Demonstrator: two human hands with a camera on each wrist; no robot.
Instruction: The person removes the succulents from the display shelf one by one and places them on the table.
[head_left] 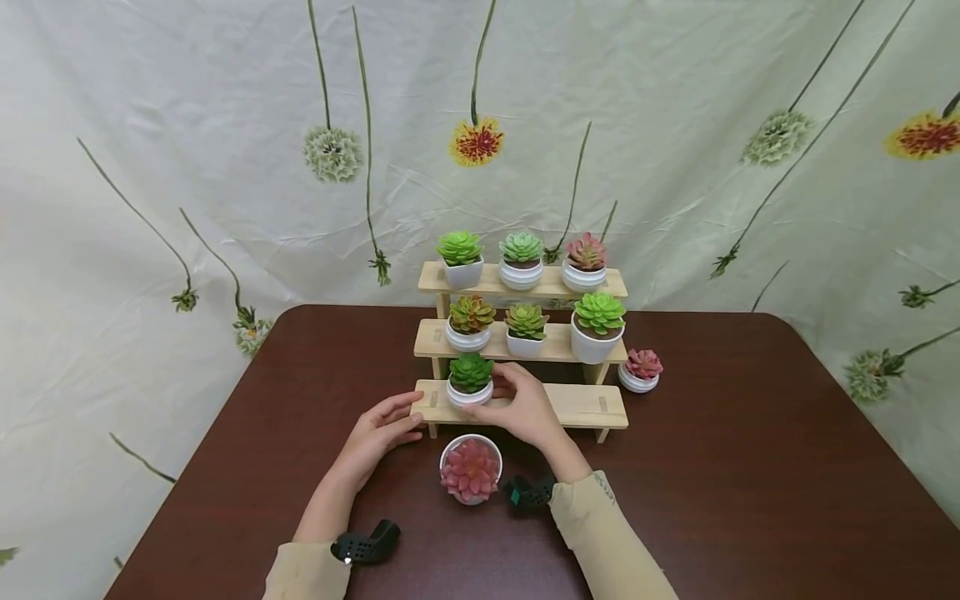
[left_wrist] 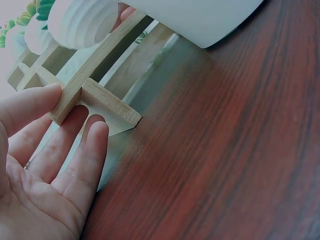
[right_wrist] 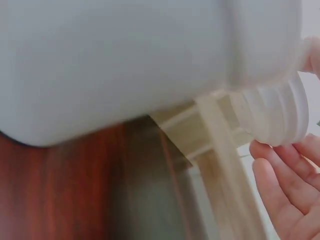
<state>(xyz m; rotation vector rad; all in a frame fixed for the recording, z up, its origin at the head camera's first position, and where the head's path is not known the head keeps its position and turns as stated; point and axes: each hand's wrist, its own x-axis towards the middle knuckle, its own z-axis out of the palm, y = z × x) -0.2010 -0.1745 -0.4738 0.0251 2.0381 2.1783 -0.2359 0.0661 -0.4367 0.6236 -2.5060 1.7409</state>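
Observation:
A wooden three-tier plant stand (head_left: 581, 406) stands on the table. My left hand (head_left: 382, 429) grips the left end of its lowest shelf. In the left wrist view the thumb (left_wrist: 37, 102) lies at the shelf's edge, with fingers curled beneath. At the left of that shelf is a dark green succulent in a ribbed white pot (head_left: 470, 396), upright. My right hand (head_left: 528, 406) holds this pot from the right, thumb in front and fingers around its side. The right wrist view shows fingertips (right_wrist: 262, 150) right at the ribbed pot (right_wrist: 280, 112).
Several potted succulents fill the upper shelf (head_left: 491, 279) and middle shelf (head_left: 555, 342). A pink succulent in a white pot (head_left: 470, 468) stands before the stand, between my forearms. Another small pink one (head_left: 641, 371) sits beside the stand's right end. A floral cloth (head_left: 225, 125) hangs behind.

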